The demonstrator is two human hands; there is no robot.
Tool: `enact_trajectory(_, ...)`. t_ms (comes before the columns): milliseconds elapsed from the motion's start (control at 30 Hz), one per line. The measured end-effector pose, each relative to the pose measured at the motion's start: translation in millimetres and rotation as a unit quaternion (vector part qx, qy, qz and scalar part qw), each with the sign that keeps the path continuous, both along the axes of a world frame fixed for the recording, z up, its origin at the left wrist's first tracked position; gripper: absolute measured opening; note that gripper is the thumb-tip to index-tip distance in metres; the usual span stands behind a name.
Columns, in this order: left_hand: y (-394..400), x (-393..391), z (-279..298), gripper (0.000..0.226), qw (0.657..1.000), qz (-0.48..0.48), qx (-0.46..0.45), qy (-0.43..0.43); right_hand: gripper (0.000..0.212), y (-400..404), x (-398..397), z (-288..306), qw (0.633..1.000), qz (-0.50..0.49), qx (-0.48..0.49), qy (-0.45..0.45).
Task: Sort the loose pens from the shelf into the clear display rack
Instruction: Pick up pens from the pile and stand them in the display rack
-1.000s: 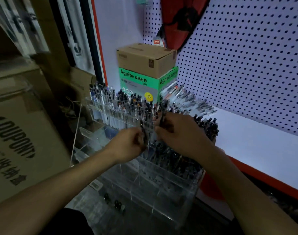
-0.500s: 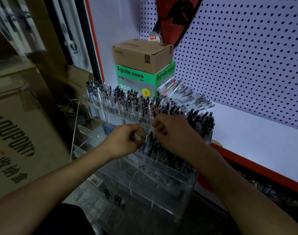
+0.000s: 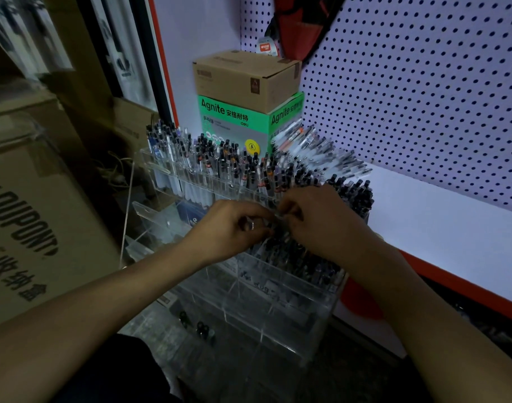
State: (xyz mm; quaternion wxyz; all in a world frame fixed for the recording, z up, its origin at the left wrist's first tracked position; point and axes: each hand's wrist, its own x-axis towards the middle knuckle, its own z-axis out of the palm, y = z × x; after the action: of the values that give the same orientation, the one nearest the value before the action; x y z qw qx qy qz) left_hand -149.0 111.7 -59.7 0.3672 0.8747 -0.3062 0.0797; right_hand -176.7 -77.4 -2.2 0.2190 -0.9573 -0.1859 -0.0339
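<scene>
White shelf [image 3: 440, 228] with an orange front edge has a heap of loose pens [image 3: 315, 149] on it, plus a green Agnite box [image 3: 234, 123] back in the corner.

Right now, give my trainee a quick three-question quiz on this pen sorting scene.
1. True or false: the brown cardboard box sits on top of the green Agnite box.
2. Where do the left hand and right hand meet? A) over the clear display rack B) over the DUPONT carton C) at the pegboard
3. Fill in: the loose pens lie on the white ____.

Key: 1 true; 2 A; 3 shelf.
</scene>
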Motion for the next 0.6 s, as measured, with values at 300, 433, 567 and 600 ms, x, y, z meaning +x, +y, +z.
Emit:
enact_trajectory(300,-7,4,-2,0.013,1.000,0.006,-0.005,-0.010,0.019,-10,-7,2,1.000,-0.001,-0.009,-0.003)
enact_trajectory(433,-12,3,0,0.016,1.000,-0.021,0.007,-0.015,0.020,-10,-7,4,1.000,-0.012,-0.012,0.004)
enact_trajectory(567,-6,5,1,0.012,1.000,0.012,0.011,0.007,0.019,-9,-8,3,1.000,-0.007,-0.007,0.005)
enact_trajectory(600,-3,6,0,0.010,0.999,0.022,0.016,0.024,0.019,-9,-8,3,1.000,-0.007,-0.007,0.007)
